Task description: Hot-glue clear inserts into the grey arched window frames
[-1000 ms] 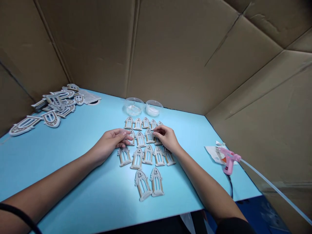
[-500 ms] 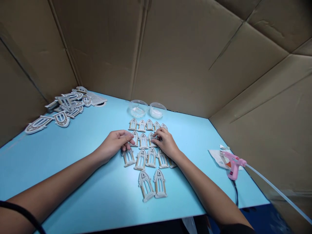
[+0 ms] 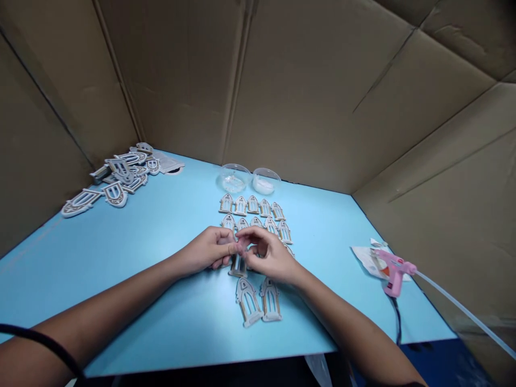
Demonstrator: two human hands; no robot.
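Note:
My left hand (image 3: pixel 212 249) and my right hand (image 3: pixel 272 257) meet over the rows of small arched window frames, their fingertips pinched together and touching. Whatever lies between the fingers, if anything, is too small to make out. Directly below the fingertips is a white and gold window frame (image 3: pixel 238 265), partly covered. My hands hide most of its row. Two more window frames, one of them tilted (image 3: pixel 248 302) and the other nearly straight (image 3: pixel 270 301), lie closer to me. Beyond my hands a far row of frames (image 3: pixel 252 205) and a second row (image 3: pixel 284 231) show.
Two clear round dishes stand at the back: one with clear bits (image 3: pixel 233 183), one with white material (image 3: pixel 264 185). A pile of larger arched frames (image 3: pixel 123 171) is at the left. A pink glue gun (image 3: pixel 395 271) with a cord rests on the right. Cardboard walls (image 3: pixel 298 97) surround the table.
My right hand has come from the second row toward me and left to meet my left hand. The left fingers have closed in beside it. The view has shifted slightly.

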